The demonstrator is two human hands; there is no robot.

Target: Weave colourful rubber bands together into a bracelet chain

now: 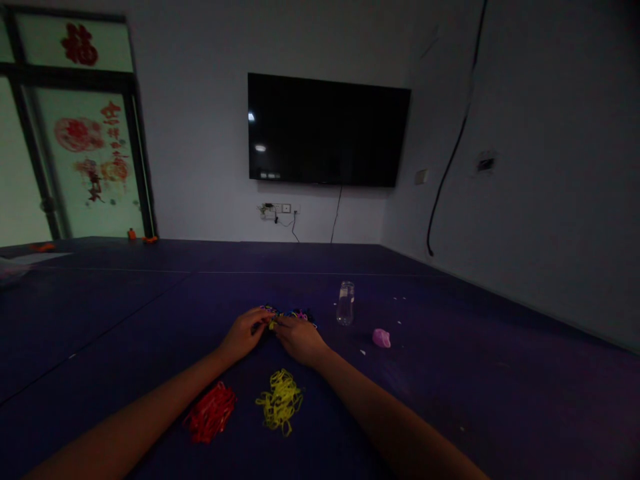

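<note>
Both my hands meet over a small heap of mixed-colour rubber bands (pixel 306 315), partly hidden behind my fingers. My left hand (pixel 244 335) is closed, its thumb and fingers pinched at the heap's left side with a bit of red at the tips. From the right, my right hand (pixel 303 340) reaches in with its fingertips together at a yellow rubber band (pixel 273 325). Nearer to me, between my forearms, lie a pile of red rubber bands (pixel 213 413) on the left and a pile of yellow rubber bands (pixel 281 402).
A clear plastic bottle (pixel 345 305) stands right of my hands, with a pink lump (pixel 381 338) beyond it. White scraps dot the purple surface (pixel 450 373). Orange objects (pixel 149 239) sit at the far left edge. A television (pixel 327 133) hangs on the wall.
</note>
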